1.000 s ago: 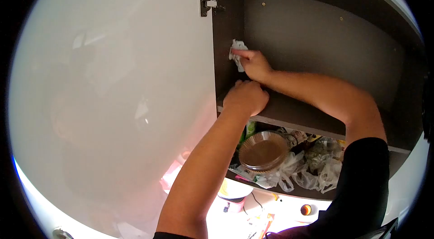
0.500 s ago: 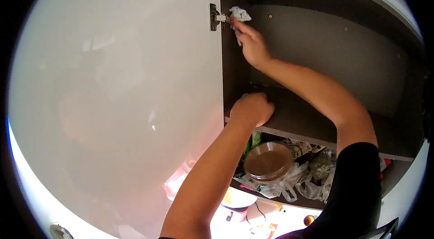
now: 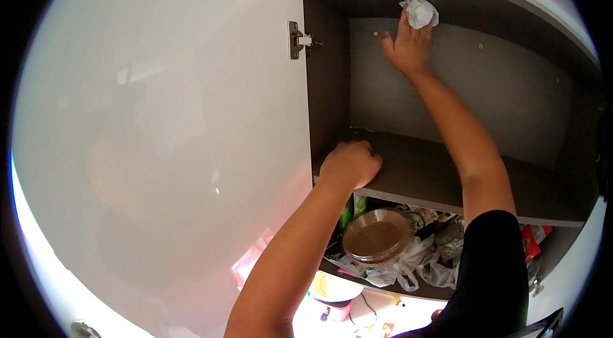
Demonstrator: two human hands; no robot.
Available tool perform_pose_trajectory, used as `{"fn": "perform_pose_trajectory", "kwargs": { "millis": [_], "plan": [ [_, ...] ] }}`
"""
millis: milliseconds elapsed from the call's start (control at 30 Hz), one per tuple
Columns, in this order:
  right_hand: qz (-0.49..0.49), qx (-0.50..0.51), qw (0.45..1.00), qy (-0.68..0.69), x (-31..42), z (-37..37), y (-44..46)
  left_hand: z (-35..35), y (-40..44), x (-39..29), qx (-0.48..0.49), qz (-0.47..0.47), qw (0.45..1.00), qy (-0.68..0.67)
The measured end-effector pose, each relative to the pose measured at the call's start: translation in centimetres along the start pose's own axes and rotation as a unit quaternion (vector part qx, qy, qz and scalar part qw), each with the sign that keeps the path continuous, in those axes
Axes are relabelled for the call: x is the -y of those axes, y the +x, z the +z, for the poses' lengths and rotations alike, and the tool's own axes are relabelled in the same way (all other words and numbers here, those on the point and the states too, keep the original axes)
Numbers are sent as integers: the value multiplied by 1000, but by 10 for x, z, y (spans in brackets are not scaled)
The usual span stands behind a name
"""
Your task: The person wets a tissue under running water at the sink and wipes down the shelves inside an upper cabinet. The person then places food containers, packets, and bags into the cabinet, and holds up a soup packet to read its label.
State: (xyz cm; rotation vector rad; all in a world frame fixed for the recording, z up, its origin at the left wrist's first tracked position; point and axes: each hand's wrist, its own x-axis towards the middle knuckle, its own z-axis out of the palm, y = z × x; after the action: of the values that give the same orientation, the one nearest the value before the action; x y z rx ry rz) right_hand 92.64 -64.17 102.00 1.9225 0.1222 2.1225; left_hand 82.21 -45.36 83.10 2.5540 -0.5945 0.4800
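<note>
A crumpled white cloth or tissue (image 3: 421,13) is pressed against the underside of the cabinet's top by my right hand (image 3: 410,47), whose fingers lie under it with the thumb held apart. Below and to the left, my left hand (image 3: 351,164) rests curled on the front edge of the dark cabinet shelf (image 3: 421,164). Its fingertips are mostly hidden, and whether it grips the edge is unclear.
The white cabinet door (image 3: 172,114) stands open at the left on a metal hinge (image 3: 295,40). In the lower compartment are a round clear-rimmed container (image 3: 377,236), plastic bags (image 3: 412,261) and a red packet (image 3: 530,242). A pink-sided item (image 3: 337,312) lies below.
My right hand moved the white cloth from the left side wall, up past the hinge, then right to the cabinet's top. My left hand stayed on the shelf edge. The view has shifted slightly.
</note>
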Motion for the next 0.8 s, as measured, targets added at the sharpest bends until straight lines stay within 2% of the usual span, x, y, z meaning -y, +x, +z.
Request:
{"fn": "perform_pose_trajectory", "kwargs": {
  "millis": [33, 100, 167, 233, 267, 300, 367, 400, 433, 500, 533, 567, 600, 633, 667, 700, 767, 800],
  "plan": [
    [-11, -87, 994, 70, -1, 6, 0, 3, 0, 1, -15, 5, 1000, 5],
    [-45, -113, 990, 75, 20, -9, 18, 4, 1, 2, -32, 6, 999, 9],
    [-120, 91, 988, 44, 46, -22, 36, 0, -1, -1, -22, 0, 1000, 18],
    [-223, -52, 969, 95, 60, -6, 46, -1, -1, -1, -17, -2, 1000, 17],
    [-283, -68, 953, 81, 66, -5, 56, -2, -2, -1, -12, 0, 1000, 18],
    [-281, -66, 954, 85, 63, 3, 63, -2, -2, -2, -10, -4, 1000, 19],
    [-363, -138, 921, 20, 50, 9, 72, -4, -3, -3, -5, -14, 1000, 13],
    [-333, -95, 937, 46, 40, 9, 69, -3, -3, -2, -4, -13, 1000, 16],
    [-331, -93, 938, 46, 38, 11, 62, -1, -2, 0, -14, -2, 1000, 17],
    [-245, -6, 969, 43, 40, 0, 40, -1, -2, -1, -22, 10, 1000, 15],
    [-234, 58, 966, 92, 48, -5, 32, -1, -3, -1, -14, 5, 1000, 14],
    [-236, 61, 965, 92, 63, 7, 25, -2, -4, -2, -8, -1, 1000, 12],
    [-123, 77, 901, 408, 84, 31, 12, -1, -3, -1, -7, -2, 1000, 9],
    [8, 84, 732, 676, 102, 44, 4, 1, -2, 1, -16, 2, 1000, 16],
    [78, 103, 665, 735, 116, 25, 1, 2, -1, 3, -24, 6, 999, 23],
    [81, 108, 664, 735, 126, 22, -8, 0, -3, 3, -20, 3, 1000, 20],
    [156, 123, 551, 810, 131, 14, -23, -4, -6, 2, 1, 9, 1000, 7],
    [168, 165, 546, 804, 130, 13, -36, -3, -6, 1, 1, 12, 1000, 4]
  ]
}}
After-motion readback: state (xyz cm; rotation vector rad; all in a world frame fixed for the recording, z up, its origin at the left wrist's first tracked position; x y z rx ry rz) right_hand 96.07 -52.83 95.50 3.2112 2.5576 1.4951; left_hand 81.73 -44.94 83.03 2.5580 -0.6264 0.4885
